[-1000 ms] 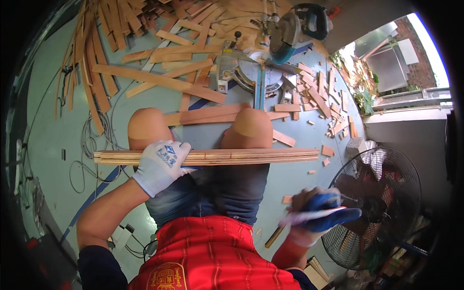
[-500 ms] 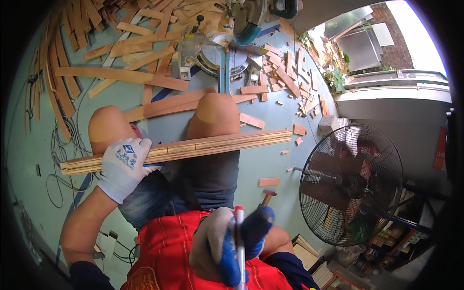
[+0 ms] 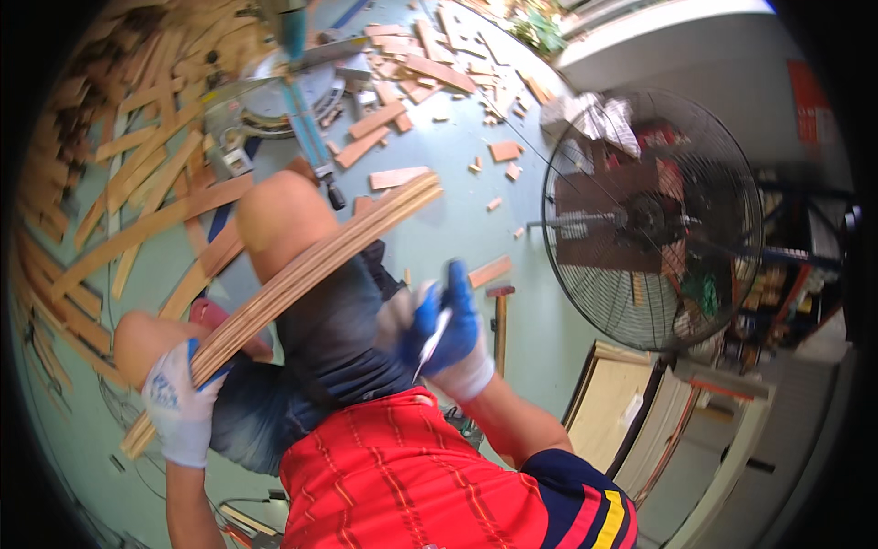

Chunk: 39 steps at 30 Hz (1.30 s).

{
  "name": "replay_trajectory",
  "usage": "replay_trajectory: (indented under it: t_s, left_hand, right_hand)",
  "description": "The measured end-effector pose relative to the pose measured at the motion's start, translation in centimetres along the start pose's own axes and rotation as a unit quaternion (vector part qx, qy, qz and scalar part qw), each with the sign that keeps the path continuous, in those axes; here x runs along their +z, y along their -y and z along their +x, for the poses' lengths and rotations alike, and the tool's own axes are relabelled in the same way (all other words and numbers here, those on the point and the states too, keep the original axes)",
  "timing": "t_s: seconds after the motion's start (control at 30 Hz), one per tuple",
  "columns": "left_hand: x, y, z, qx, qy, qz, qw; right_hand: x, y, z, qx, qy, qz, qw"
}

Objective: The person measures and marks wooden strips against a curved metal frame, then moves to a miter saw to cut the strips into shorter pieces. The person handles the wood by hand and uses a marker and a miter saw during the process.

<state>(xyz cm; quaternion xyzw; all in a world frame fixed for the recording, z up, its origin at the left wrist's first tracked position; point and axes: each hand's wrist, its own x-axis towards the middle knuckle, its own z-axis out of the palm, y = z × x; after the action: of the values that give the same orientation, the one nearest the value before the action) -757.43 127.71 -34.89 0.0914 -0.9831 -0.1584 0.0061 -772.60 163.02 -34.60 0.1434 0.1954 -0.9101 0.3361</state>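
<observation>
- Across both bare knees lies a bundle of thin wooden strips (image 3: pixel 311 265), one end rising toward the green floor (image 3: pixel 439 229), the other end low at the person's left side; the legs carry its weight, so one hand is enough to steady it.
- Near that low end, the left hand (image 3: pixel 180 403), in a white glove, is closed around the bundle and presses it against the left knee.
- Over the lap, the right hand (image 3: pixel 445 334), in a glove with blue palm, is curled around a slim white tool (image 3: pixel 432 340), perhaps a pencil or a blade; I cannot tell which. It is apart from the strips.
- Beside the right hand, a hammer (image 3: pixel 499 316) lies on the floor, within reach.
- Farther ahead, a mitre saw (image 3: pixel 274 91) stands among many wood offcuts (image 3: pixel 389 119).
- On the right, a large floor fan (image 3: pixel 654 215) stands near, and flat boards (image 3: pixel 622 416) lean below it, so there is little room on that side.
</observation>
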Motion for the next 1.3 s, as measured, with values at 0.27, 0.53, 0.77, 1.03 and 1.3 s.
replay_trajectory:
  t_s: [0.27, 0.53, 0.77, 1.03, 1.3]
  left_hand:
    - [-1.6, -1.2, 1.2, -0.024, 0.065, -0.028, 0.997]
    - [-2.2, -2.6, 1.5, -0.060, 0.095, 0.064, 0.992]
    - [-1.8, -3.5, 2.9, -0.029, 0.043, 0.070, 0.996]
    - [-1.8, -3.4, 3.1, -0.036, 0.052, 0.037, 0.997]
    - [-1.6, -2.9, 3.2, 0.018, 0.034, 0.042, 0.998]
  right_hand:
    - [-41.2, 15.9, 1.5, -0.084, -0.609, -0.471, 0.633]
    - [-58.1, 14.1, 5.3, 0.128, -0.741, -0.507, 0.422]
    - [-51.1, 14.2, 7.8, 0.012, -0.709, -0.487, 0.510]
    - [-19.4, 14.3, 3.2, -0.095, -0.174, -0.227, 0.954]
    - [-9.9, 13.8, 1.1, -0.017, -0.093, -0.395, 0.914]
